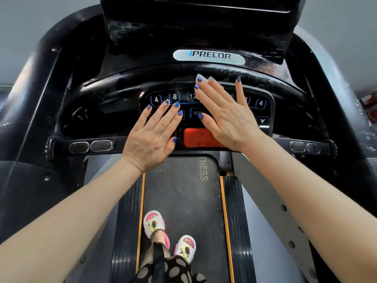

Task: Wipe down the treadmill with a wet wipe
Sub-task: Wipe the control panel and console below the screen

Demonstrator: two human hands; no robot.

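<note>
Spanning treadmill console [208, 103], flat empty hands [152, 137]

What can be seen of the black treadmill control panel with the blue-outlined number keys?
The black treadmill control panel is glossy and dark, with a rounded outline. Blue-outlined keys read 4, 8, 12 and 4; a MODE key, a down arrow and an orange-red stop button show. The left hand and right hand, fingers straight, lie over its middle, hiding other keys. No wipe is visible.

I see a plain grey wall [40, 27] on both sides, evenly lit, and something red [370, 106] low at the far right edge, too cropped to identify.
</note>
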